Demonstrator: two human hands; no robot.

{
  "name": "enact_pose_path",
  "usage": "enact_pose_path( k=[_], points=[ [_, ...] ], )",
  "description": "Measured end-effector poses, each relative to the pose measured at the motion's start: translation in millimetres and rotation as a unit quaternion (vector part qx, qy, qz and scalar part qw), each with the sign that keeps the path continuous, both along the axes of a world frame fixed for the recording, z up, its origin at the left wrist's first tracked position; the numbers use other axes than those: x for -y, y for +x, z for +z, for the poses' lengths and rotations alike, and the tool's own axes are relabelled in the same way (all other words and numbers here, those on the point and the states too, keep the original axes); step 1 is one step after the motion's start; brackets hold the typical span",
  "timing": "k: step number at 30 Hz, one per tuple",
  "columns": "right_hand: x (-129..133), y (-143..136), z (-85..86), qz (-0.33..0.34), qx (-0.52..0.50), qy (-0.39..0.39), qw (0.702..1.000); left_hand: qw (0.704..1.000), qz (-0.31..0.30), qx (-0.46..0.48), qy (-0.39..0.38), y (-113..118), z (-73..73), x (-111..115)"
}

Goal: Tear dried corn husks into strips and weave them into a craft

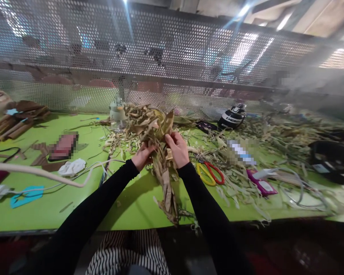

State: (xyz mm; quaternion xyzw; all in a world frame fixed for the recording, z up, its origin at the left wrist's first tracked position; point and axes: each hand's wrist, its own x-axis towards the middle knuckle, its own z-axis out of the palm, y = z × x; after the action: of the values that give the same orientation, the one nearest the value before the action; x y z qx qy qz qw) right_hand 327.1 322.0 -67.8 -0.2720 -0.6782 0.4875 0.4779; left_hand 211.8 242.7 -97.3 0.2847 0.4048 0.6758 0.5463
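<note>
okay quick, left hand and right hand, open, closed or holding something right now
Left hand: closed, holding the leaves.
Right hand: closed, pinching the same leaves.

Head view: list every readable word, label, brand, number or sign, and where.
"EN…" on the black rounded object with a white band; remaining letters blurred.
Flat magenta packet: any print too small.
Pixelated white-and-blue rectangular slip: unreadable.
Pale label on the black round bowl: too blurred.

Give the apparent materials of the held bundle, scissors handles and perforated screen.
Held bundle: probably dried leaf, matte; brown, crinkled folds. Scissors handles: smooth plastic or coated metal; solid yellow and red fit either. Perforated screen: likely metal, semi-glossy; grey sheen, regular holes.
</note>
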Motion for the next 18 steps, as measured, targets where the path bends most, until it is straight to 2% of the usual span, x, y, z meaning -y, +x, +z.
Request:
enact_pose_path(
  k=[4, 8, 10, 12, 15, 18],
  points=[
    [-5, -3, -3.3, 0.011, -0.106, -0.130, 0.986, 0.993, -0.057, 0.096, -0.039, -9, -5.3, 2],
    [0, -6, -0.8, 0.067, -0.080, -0.140, 0.985, 0.975, -0.164, 0.150, -0.016, -12, -13.0, 4],
    [4, -9, 0.9, 0.107, -0.051, -0.131, 0.984, 0.972, -0.180, 0.152, 0.001, -9, -13.7, 5],
    [5, -12, 1.8, 0.120, -0.051, -0.110, 0.985, 0.977, -0.153, 0.149, 0.007, -5, -11.6, 4],
    [4, -16, -0.3, 0.102, -0.126, -0.088, 0.983, 0.984, -0.067, 0.163, 0.006, -2, -6.2, 1],
    [3, -15, -5.7, 0.075, -0.185, -0.075, 0.977, 0.982, -0.024, 0.187, 0.000, -6, -2.5, -3]
  ],
)
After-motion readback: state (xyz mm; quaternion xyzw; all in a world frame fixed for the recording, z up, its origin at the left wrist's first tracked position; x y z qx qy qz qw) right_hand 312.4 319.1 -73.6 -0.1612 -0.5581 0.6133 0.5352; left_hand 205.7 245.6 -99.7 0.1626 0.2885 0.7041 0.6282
